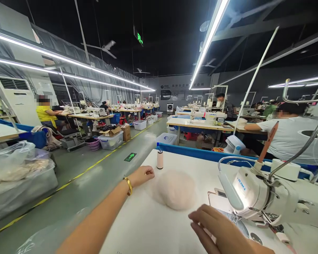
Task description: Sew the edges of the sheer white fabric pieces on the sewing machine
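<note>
A pale pink, rounded piece of soft material [177, 190], smeared by motion, is over the white tabletop [137, 225] between my hands. At its far left edge is my left hand [141, 175], with a gold bracelet [128, 186] on the wrist. Its fingers are curled in, and whatever they may pinch is hidden. Nearer to me, my right hand [214, 225] is open, fingers stretched out, apart from the pink piece and beside the sewing machine [250, 187]. A small pink thread spool [159, 159] stands upright just beyond my left hand.
A blue cloth trough [190, 151] edges the table's far side. A small white-and-blue fan [234, 144] stands beyond it. One person in a white shirt [298, 135] sits at the right. On the left floor stands a bag-covered bin [23, 187] beside a yellow line [76, 173].
</note>
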`<control>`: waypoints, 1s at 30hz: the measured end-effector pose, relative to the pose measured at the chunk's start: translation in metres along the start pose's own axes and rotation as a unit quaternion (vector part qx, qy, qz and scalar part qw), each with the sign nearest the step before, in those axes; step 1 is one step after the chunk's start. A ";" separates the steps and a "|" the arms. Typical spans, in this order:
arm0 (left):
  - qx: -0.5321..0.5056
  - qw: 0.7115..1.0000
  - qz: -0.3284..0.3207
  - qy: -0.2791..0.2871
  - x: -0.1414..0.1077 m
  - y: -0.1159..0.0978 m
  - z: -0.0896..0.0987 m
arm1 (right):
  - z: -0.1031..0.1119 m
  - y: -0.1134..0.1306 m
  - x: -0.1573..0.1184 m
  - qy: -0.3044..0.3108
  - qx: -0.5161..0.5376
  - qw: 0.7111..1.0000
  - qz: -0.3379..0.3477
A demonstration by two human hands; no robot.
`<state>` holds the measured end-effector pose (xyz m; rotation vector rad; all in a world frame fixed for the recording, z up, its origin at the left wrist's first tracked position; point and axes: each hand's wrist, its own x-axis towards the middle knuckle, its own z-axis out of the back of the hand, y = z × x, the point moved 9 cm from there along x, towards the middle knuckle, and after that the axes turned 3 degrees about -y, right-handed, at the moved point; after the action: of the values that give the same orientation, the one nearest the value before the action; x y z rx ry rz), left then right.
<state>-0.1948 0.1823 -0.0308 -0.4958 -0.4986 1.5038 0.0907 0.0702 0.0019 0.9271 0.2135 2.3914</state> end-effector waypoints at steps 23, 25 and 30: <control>-0.322 0.944 -0.038 0.061 -0.011 -0.067 -0.012 | -0.067 -0.099 0.081 -0.063 0.424 0.810 -0.399; -0.303 0.952 -0.022 0.031 0.002 -0.059 -0.017 | -0.071 -0.114 0.081 -0.070 0.401 0.811 -0.420; -0.220 0.973 0.026 -0.061 0.029 -0.029 -0.028 | -0.081 -0.143 0.079 -0.061 0.320 0.831 -0.451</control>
<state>-0.1543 0.2108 -0.0357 -0.7670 -0.9325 1.4799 0.0526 0.2369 -0.0615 0.9438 1.1707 1.3586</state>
